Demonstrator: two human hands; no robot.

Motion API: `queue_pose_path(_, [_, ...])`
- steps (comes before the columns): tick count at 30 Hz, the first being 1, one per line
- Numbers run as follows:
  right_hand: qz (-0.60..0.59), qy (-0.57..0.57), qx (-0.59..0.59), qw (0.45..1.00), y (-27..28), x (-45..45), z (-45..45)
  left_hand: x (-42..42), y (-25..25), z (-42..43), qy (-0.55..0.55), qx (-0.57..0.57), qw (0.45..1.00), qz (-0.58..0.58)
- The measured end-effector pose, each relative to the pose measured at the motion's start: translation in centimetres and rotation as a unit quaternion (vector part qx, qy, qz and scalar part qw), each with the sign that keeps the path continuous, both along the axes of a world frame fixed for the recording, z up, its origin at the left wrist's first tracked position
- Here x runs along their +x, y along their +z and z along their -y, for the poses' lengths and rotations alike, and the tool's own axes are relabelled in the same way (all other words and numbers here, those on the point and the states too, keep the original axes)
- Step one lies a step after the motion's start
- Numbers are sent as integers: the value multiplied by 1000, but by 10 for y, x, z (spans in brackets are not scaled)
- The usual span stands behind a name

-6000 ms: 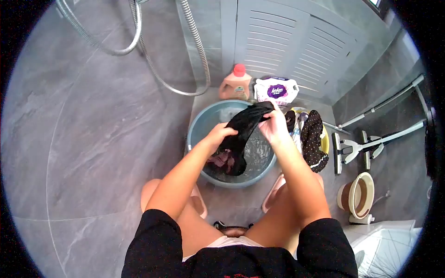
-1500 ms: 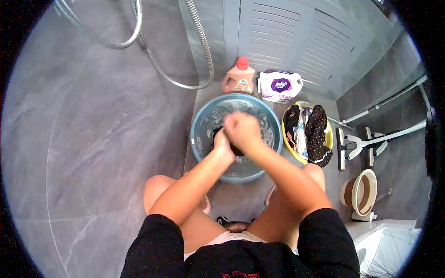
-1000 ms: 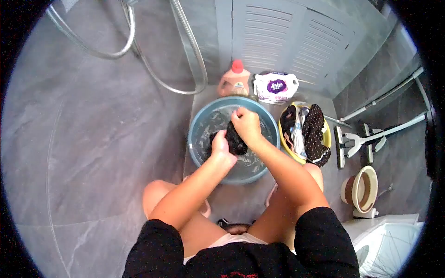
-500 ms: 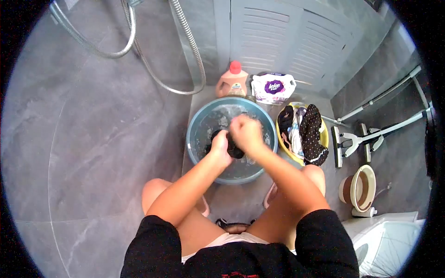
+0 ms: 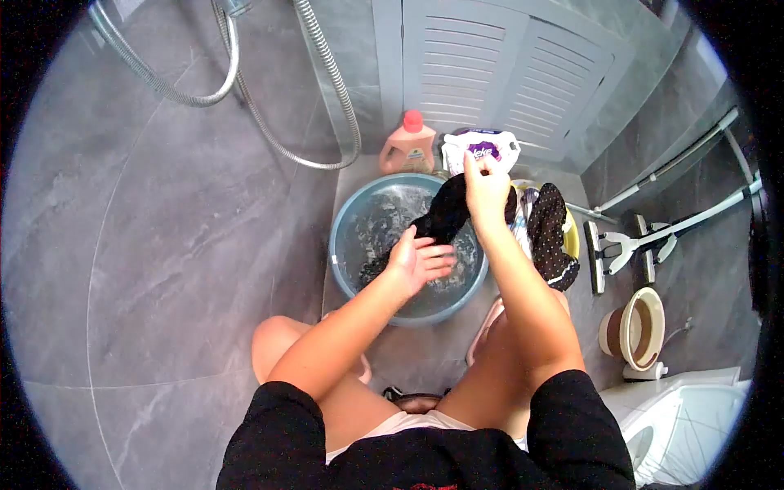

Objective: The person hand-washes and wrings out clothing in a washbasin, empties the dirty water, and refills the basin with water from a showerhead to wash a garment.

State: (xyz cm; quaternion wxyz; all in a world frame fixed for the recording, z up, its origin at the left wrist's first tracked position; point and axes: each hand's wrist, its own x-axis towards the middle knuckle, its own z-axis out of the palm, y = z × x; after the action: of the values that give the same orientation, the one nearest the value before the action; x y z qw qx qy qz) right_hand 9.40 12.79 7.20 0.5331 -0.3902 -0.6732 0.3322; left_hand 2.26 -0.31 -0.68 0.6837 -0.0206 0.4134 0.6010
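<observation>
Cloth (image 5: 446, 211) lifted (grey floor (image 5: 412, 355) around)

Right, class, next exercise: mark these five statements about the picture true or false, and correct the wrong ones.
1. The right hand grips the black cloth. True.
2. The left hand is clenched into a fist. False: it is open, with its fingers extended.
3. The blue basin is dry inside. False: there is water in it.
4. The pink bottle has a red cap. True.
5. The dotted cloth lies in the blue basin. False: it lies in the yellow basin, partly over the rim.
</observation>
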Motion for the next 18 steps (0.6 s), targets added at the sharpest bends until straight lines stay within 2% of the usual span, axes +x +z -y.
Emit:
queue_pose_path(2, [-3, 41, 89, 995, -8, -10, 21, 1, 6, 0, -48, 49, 994, 87])
queue_pose_path(4, [19, 162, 190, 968, -4, -15, 58, -3, 9, 3, -48, 183, 972, 137])
queue_pose_path(5, [17, 217, 258, 941, -3, -18, 77, -9, 17, 5, -47, 184, 972, 138])
queue_pose_path(7, [33, 324, 363, 873, -8, -18, 104, -31, 30, 5, -61, 143, 964, 217])
queue_pose_path(8, [46, 363, 376, 851, -5, -12, 114, -48, 16, 0, -82, 185, 949, 241])
queue_pose_path(9, [80, 367, 386, 842, -6, -5, 123, -57, 16, -9, -48, 141, 962, 229])
queue_pose_path(12, [41, 419, 372, 828, -3, 5, 155, -66, 12, -7, -37, 60, 972, 224])
queue_pose_path(16, [56, 455, 340, 821, 7, 19, 171, -56, -2, -12, -50, -11, 973, 223])
queue_pose_path(18, [65, 461, 338, 818, 7, 23, 170, -55, -17, -16, -59, -5, 975, 215])
